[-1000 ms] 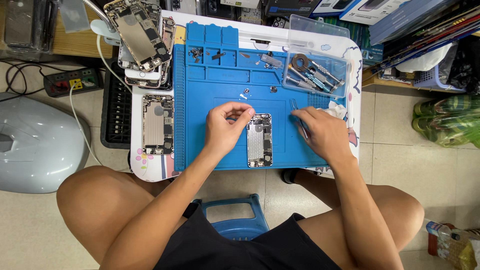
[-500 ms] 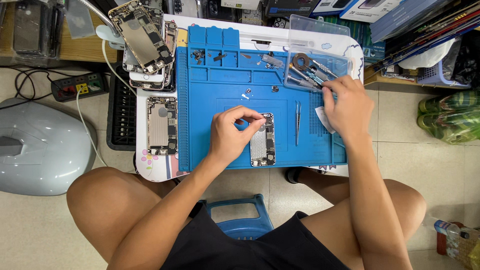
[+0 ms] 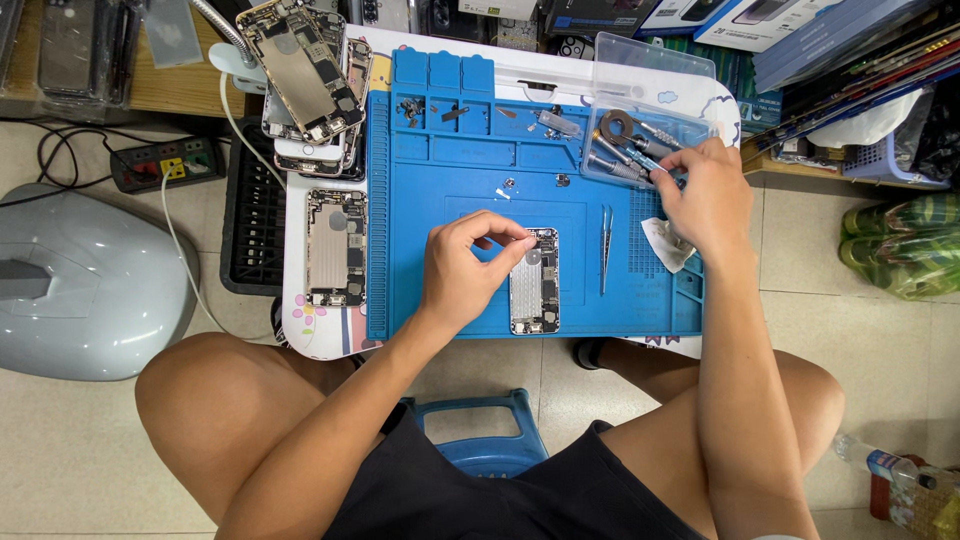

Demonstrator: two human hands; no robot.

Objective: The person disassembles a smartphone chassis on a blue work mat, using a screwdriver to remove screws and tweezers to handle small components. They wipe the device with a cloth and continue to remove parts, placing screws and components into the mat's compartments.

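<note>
Tweezers (image 3: 605,248) lie on mat (image 3: 430,290), right of phone (image 3: 535,285).

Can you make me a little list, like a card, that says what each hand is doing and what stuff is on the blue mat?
left hand: rests on the opened phone, fingertips pinched at its top
right hand: reaching into the clear tool tray, touching a blue-handled tool
tweezers: lying on the blue mat, right of the phone
white wipe: crumpled, under the right hand
second opened phone: left of the mat
</note>
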